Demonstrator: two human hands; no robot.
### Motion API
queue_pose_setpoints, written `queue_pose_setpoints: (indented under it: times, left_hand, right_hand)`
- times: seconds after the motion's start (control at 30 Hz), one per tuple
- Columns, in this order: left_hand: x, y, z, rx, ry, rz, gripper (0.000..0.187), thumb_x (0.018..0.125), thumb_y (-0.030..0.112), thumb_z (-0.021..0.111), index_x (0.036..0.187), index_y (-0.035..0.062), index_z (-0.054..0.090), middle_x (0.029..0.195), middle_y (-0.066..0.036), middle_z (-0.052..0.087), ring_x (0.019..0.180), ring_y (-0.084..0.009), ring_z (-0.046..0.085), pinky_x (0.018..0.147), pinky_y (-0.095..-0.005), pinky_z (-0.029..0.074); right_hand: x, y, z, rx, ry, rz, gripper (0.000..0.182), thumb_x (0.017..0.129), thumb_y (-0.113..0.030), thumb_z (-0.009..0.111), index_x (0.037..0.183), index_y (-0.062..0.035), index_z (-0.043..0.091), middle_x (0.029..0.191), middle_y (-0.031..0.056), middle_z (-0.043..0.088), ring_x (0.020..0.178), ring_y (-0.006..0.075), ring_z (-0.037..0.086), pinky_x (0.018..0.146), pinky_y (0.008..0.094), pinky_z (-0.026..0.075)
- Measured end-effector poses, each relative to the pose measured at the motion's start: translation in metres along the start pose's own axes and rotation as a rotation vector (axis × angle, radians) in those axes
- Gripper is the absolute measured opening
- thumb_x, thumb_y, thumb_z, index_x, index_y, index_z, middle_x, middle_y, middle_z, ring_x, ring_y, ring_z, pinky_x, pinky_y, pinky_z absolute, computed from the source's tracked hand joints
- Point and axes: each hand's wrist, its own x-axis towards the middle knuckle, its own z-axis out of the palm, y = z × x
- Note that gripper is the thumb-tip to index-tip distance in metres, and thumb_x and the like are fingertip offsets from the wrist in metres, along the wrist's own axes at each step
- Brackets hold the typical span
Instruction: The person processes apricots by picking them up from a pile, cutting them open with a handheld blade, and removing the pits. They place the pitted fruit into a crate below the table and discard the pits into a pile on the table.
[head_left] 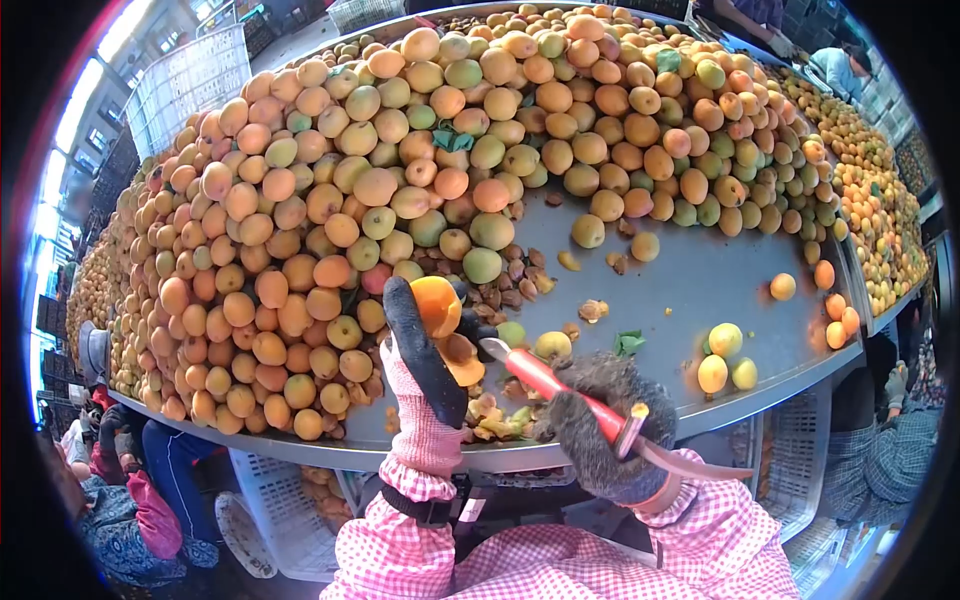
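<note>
1. Currently, the left hand (428, 370), in a dark glove, curls around a split apricot (437, 303), its thumb and fingers on either side of the fruit.
2. The apricot sits above the near-middle part of the tabletop (660, 295); its two orange pieces line up roughly near to far, and whether they are joined cannot be told.
3. The right hand (610, 420), in a grey glove, is closed around a red-handled knife (535, 373), with metal showing at both ends.
4. The key relation is this: the apricot lies to the left of the right hand and slightly farther off, while the knife's long axis runs from near right to far left. Its short tip points at the fruit, just beside the left hand's fingers; contact cannot be judged. The left hand is the nearer one, since it holds the fruit.
5. Between the hands, on the tabletop, are a yellow-green fruit (552, 346) and, nearer, a pile of scraps (492, 422); brown stones (512, 287) lie farther off.
6. A large heap of apricots (300, 200) covers the left and far parts, and a green leaf (629, 343) rests just beyond the right hand.
</note>
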Motion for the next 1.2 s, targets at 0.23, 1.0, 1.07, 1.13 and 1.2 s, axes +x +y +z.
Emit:
queue_pose_setpoints:
  times: [0.23,1.0,1.07,1.13,1.2]
  left_hand:
    - [-0.001,-0.001,0.002,0.114,0.07,0.02,0.056,0.091,0.052,0.046,0.102,-0.0019,0.057,0.075,-0.009,0.059,0.057,-0.0148,0.058,0.053,-0.0253,0.047]
    - [-0.089,0.078,-0.096,0.711,-0.032,0.366,0.04,0.089,0.007,0.055,0.127,-0.0013,0.047,0.125,-0.013,0.05,0.11,-0.0187,0.052,0.093,-0.0284,0.042]
    - [-0.088,0.038,0.018,0.726,-0.34,0.239,0.042,0.09,0.018,0.056,0.129,0.0042,0.048,0.114,-0.006,0.058,0.098,-0.0123,0.057,0.085,-0.0261,0.046]
    - [-0.095,-0.009,0.112,0.905,-0.539,0.202,0.046,0.088,0.014,0.059,0.132,0.0075,0.046,0.112,-0.007,0.059,0.092,-0.0129,0.059,0.079,-0.0235,0.047]
    - [-0.097,-0.063,0.181,1.297,-0.64,0.257,0.058,0.084,0.025,0.065,0.134,0.0095,0.04,0.113,-0.013,0.055,0.098,-0.0194,0.058,0.081,-0.029,0.048]
  right_hand:
    - [0.023,0.012,0.001,-0.999,-0.118,-0.596,0.048,0.072,-0.019,0.066,0.118,-0.0075,0.054,0.101,0.0132,0.06,0.079,0.0295,0.061,0.066,0.0358,0.049]
    - [-0.069,-0.115,-0.204,0.335,0.768,-0.646,0.045,0.092,-0.048,0.049,0.097,-0.0039,0.057,0.064,0.0055,0.056,0.045,0.0174,0.054,0.044,0.0289,0.046]
    - [-0.075,-0.117,-0.212,0.21,0.83,-0.436,0.044,0.091,-0.048,0.05,0.096,-0.0044,0.057,0.06,0.0035,0.052,0.038,0.013,0.045,0.036,0.0264,0.038]
    - [-0.074,-0.117,-0.218,0.208,0.881,-0.401,0.042,0.091,-0.046,0.051,0.093,-0.0048,0.058,0.06,0.0032,0.051,0.036,0.0104,0.042,0.033,0.0246,0.033]
    - [-0.077,-0.119,-0.225,0.27,0.999,-0.347,0.04,0.091,-0.044,0.053,0.091,-0.0047,0.059,0.059,0.0027,0.05,0.036,0.0107,0.042,0.033,0.0243,0.033]
